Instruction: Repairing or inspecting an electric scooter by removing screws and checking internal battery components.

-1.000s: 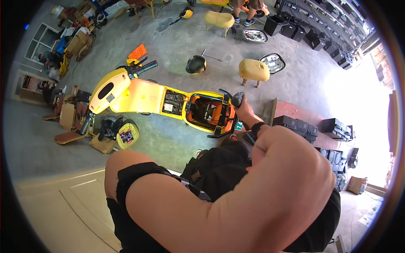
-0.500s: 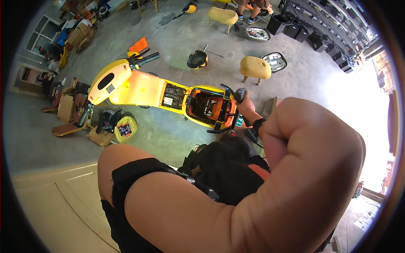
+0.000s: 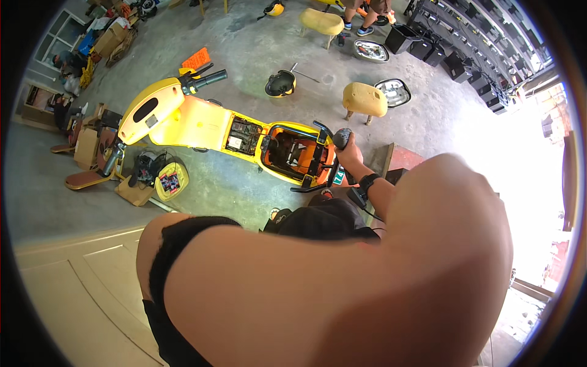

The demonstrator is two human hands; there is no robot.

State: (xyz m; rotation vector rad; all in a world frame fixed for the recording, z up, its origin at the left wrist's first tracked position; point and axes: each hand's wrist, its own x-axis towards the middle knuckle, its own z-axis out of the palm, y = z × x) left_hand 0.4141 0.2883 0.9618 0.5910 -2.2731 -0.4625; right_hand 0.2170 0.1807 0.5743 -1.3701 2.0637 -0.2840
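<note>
My right hand [image 3: 350, 155] is closed around a dark grey rounded thing [image 3: 342, 138] whose kind I cannot make out. A dark watch is on that wrist. The hand is at the rear end of a yellow electric scooter [image 3: 189, 125], beside its black rear rail [image 3: 322, 129]. The scooter's seat is off, and its open orange-lined compartment [image 3: 287, 153] shows dark parts inside. Near my wrist hangs a black device [image 3: 357, 197] with a cable. My left hand is out of sight; bare skin and black cloth fill the lower picture.
Beyond the scooter lie a black-and-yellow helmet [image 3: 280, 84], a metal T-shaped tool [image 3: 304, 74], a tan seat [image 3: 365, 100] and a tray of parts [image 3: 393, 92]. A yellow bin [image 3: 172, 181] sits on the near side. Another person's legs [image 3: 365, 13] show at the far right.
The scooter and the floor things have shifted slightly left and down in view. My right hand stays closed on the dark grey thing, and my raised arm covers more of the lower picture.
</note>
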